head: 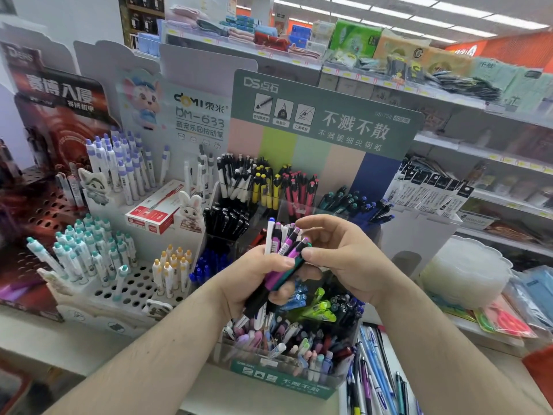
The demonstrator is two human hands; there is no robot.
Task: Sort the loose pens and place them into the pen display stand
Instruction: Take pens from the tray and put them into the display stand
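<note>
My left hand (254, 280) grips a bundle of loose pens (284, 247), purple, white, black and teal, tips pointing up. My right hand (344, 259) is at the bundle's right side, thumb and fingers curled, with the thumb tip pressing a teal pen (291, 272) in the bundle. Both hands hover over the clear tiered pen display stand (284, 374) with its green label. Its rear compartments hold black-white, yellow, pink and blue pens (269, 187). The front compartments hold mixed pens in a jumble (287, 339).
More loose pens (374, 384) lie on the shelf right of the stand. A white display with purple, teal and yellow-capped pens (113, 235) stands at left, a red box (155, 214) on it. A plastic tub (466, 271) and packaged goods sit at right.
</note>
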